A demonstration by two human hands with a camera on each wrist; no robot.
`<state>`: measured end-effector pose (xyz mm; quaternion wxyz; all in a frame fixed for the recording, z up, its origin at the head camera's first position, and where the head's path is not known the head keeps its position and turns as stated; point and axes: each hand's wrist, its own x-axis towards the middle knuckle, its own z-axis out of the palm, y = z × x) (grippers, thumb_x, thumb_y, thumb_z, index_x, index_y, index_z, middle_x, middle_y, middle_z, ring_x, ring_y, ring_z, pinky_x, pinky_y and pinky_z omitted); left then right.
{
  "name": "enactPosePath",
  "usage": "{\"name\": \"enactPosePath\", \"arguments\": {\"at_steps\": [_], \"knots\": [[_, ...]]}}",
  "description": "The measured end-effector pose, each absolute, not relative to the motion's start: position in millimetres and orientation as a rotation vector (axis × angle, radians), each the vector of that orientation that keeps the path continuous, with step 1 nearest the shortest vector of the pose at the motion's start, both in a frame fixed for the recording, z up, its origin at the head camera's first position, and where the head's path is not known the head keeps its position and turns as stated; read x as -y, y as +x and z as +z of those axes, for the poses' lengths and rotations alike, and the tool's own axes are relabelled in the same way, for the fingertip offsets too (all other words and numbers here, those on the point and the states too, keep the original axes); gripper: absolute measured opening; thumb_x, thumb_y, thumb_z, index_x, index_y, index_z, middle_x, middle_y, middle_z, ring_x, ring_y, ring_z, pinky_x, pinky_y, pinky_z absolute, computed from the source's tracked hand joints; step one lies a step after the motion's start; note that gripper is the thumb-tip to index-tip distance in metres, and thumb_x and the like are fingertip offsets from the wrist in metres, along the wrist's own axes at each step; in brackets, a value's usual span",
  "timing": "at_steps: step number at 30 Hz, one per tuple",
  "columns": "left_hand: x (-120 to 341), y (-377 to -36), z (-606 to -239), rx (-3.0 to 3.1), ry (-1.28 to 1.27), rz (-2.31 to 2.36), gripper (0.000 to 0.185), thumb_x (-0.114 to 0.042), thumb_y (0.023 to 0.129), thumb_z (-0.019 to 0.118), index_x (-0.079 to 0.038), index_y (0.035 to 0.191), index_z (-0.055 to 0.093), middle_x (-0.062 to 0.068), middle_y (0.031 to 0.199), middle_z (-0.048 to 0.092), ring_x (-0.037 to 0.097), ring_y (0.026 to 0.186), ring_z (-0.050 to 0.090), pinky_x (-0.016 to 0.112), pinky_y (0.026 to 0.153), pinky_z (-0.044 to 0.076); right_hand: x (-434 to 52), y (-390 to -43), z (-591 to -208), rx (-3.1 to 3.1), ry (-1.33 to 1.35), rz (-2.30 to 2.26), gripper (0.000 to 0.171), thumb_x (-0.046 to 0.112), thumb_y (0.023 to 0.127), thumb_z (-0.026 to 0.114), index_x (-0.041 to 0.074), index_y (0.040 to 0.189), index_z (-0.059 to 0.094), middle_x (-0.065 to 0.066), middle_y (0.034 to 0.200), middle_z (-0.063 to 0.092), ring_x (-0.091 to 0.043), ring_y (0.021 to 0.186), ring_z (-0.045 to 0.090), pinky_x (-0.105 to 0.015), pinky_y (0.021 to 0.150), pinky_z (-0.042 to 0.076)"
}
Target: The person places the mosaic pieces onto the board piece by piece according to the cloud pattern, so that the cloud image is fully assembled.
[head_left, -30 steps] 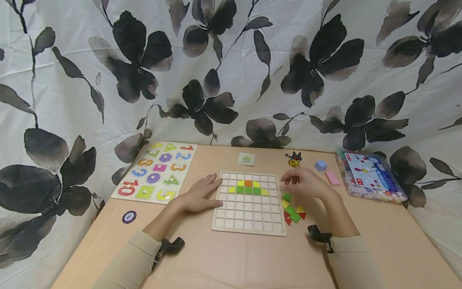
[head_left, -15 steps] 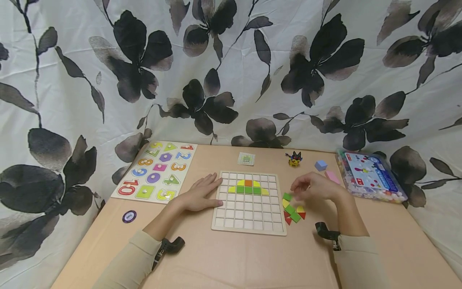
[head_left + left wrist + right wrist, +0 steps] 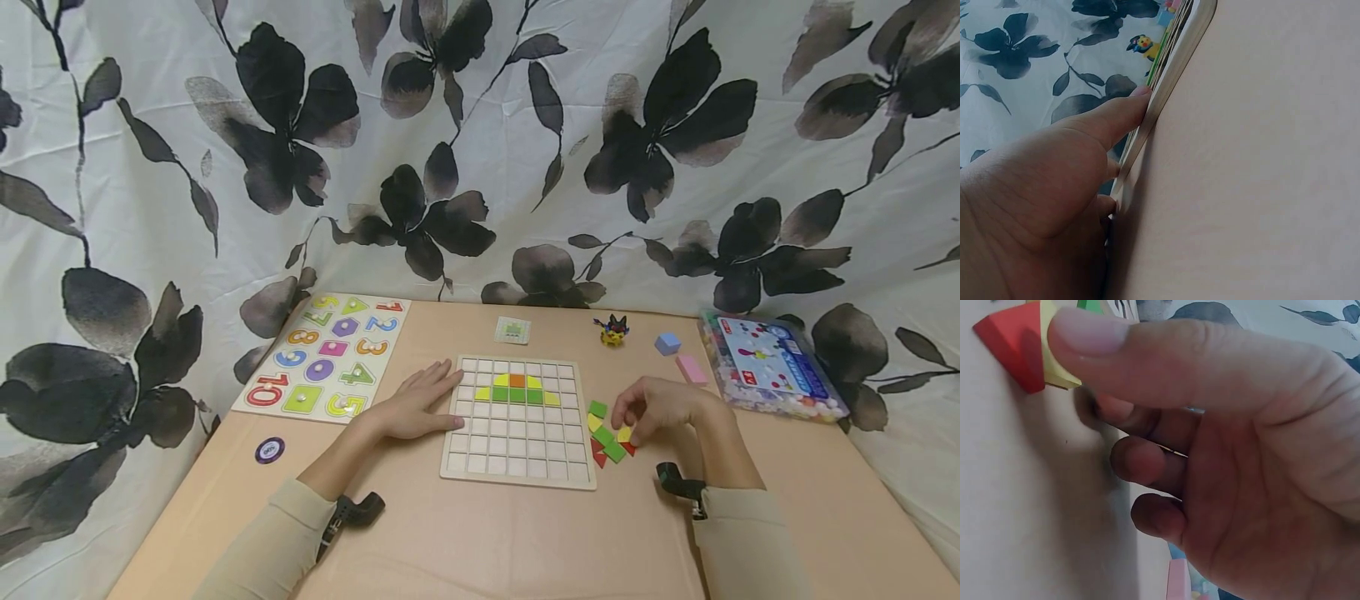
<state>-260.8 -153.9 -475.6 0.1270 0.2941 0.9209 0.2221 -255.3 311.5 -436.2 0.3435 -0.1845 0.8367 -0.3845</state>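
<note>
I see the left hand (image 3: 411, 407) flat on the tabletop (image 3: 487, 533), fingers straight and together, pressing the left edge of the grid board (image 3: 517, 467). The right hand (image 3: 660, 408) curls its fingers over the loose tiles just right of the board; its thumb (image 3: 1147, 353) touches a yellow tile (image 3: 1054, 365) that lies against a red tile (image 3: 1013, 344).

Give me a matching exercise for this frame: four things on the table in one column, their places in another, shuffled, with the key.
Things:
1. number puzzle board
2. left hand
3. right hand
4. toy figure

Places:
A. at the loose coloured tiles
B. table's far edge, by the curtain
C. flat against the grid board left edge
D. table's left side

Pairs: 1-D, 2-C, 3-A, 4-B
</note>
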Motion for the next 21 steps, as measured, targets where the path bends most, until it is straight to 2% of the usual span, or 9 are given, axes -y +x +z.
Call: {"name": "enactPosePath", "arguments": {"at_steps": [3, 11, 17, 21], "knots": [[153.6, -260.0, -474.4, -2.68, 0.859, 0.659, 0.093, -0.066, 0.096, 0.06, -0.019, 0.168, 0.022, 0.014, 0.176, 0.006, 0.032, 0.164, 0.001, 0.052, 0.133, 0.004, -310.9, -254.5, -436.1, -2.162, -0.48, -1.005, 0.026, 0.0, 0.078, 0.086, 0.001, 0.103, 0.077, -0.004, 0.081, 0.057, -0.02, 0.08, 0.053, -0.024, 0.063, 0.044], [153.5, -259.0, -473.3, -2.678, 0.855, 0.665, 0.093, -0.065, 0.096, 0.061, -0.018, 0.167, 0.023, 0.014, 0.176, 0.006, 0.033, 0.164, 0.001, 0.054, 0.132, 0.004, -306.0, -254.7, -435.2, -2.168, -0.492, -0.976, 0.024, -0.004, 0.077, 0.084, -0.002, 0.099, 0.075, -0.007, 0.081, 0.052, -0.019, 0.08, 0.049, -0.023, 0.062, 0.04], [153.7, -259.8, -474.0, -2.675, 0.844, 0.65, 0.093, -0.064, 0.096, 0.061, -0.02, 0.168, 0.021, 0.013, 0.176, 0.005, 0.031, 0.164, 0.0, 0.053, 0.132, 0.004, -304.3, -254.3, -433.8, -2.176, -0.488, -0.968, 0.021, -0.004, 0.078, 0.084, -0.005, 0.095, 0.073, -0.004, 0.078, 0.055, -0.019, 0.078, 0.051, -0.024, 0.062, 0.043], [153.8, -260.4, -474.2, -2.67, 0.835, 0.642, 0.093, -0.065, 0.097, 0.061, -0.021, 0.168, 0.02, 0.011, 0.177, 0.003, 0.029, 0.164, -0.001, 0.05, 0.133, 0.003, -304.6, -254.2, -432.8, -2.218, -0.468, -0.954, 0.02, -0.003, 0.078, 0.086, -0.002, 0.094, 0.074, -0.004, 0.079, 0.06, -0.019, 0.079, 0.054, -0.026, 0.064, 0.046]]}}
